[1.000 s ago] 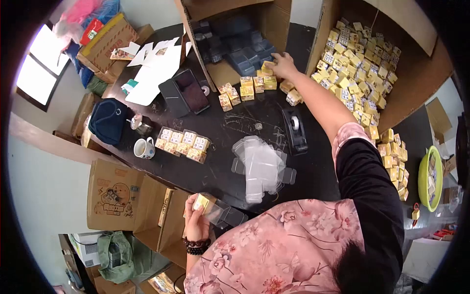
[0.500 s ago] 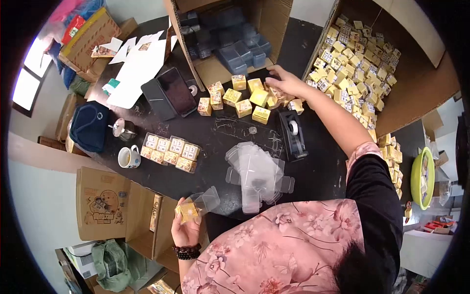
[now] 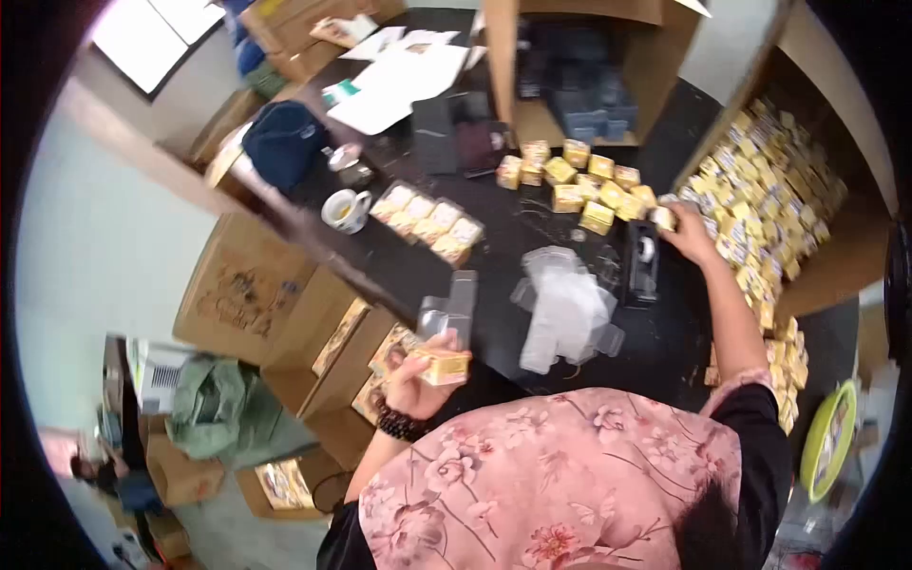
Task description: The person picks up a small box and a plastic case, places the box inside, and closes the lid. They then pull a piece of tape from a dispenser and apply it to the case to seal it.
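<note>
My left hand, low at the table's near edge, is closed around a small yellow box. A clear plastic package with an open flap stands up just beyond its fingers. At the right, my right hand pinches a small white-and-yellow box beside the black tape dispenser. Several more yellow boxes lie loosely grouped left of that hand. Flat clear plastic sheets are piled between my hands.
A clear pack of boxes lies at the left, near a cup. Behind are a tablet and a carton of clear plastic packages. A large carton of yellow boxes stands at the right.
The view has shifted and turned. My right hand has moved from behind the loose boxes to the right, beside the dispenser. My left hand still holds its box, now turned differently.
</note>
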Action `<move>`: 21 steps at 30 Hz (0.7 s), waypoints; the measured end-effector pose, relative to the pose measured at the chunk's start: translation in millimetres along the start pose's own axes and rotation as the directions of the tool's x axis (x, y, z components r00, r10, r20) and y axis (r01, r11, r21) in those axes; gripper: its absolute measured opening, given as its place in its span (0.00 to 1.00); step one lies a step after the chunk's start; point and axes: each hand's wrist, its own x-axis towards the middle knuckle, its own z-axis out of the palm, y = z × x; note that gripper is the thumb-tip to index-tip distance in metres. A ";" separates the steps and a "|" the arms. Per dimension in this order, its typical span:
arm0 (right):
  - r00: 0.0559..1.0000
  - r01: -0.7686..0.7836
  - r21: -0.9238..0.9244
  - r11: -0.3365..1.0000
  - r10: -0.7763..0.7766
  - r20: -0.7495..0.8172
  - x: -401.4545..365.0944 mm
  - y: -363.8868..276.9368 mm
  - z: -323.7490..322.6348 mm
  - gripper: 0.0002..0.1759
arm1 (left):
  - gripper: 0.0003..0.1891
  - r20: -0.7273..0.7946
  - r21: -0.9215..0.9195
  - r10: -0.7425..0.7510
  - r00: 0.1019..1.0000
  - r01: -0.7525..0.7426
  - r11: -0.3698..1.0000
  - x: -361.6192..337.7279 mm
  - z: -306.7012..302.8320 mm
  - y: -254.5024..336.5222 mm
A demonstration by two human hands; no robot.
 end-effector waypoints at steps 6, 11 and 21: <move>0.954 -0.016 0.933 0.358 0.285 -0.093 -29.5 -13.1 -21.9 0.24 | 0.28 0.133 -0.049 -0.032 0.991 0.038 0.998 -20.3 19.9 0.0; 0.994 -0.092 0.960 -0.265 0.034 0.105 -67.9 -124.7 -17.9 0.24 | 0.34 0.069 0.693 0.069 0.995 -0.098 0.714 -14.9 45.3 -10.3; 0.986 -0.084 0.838 0.539 -0.075 0.148 -122.7 -317.5 52.0 0.24 | 0.38 0.344 0.906 0.327 0.880 -0.221 -0.360 -25.8 51.9 -30.0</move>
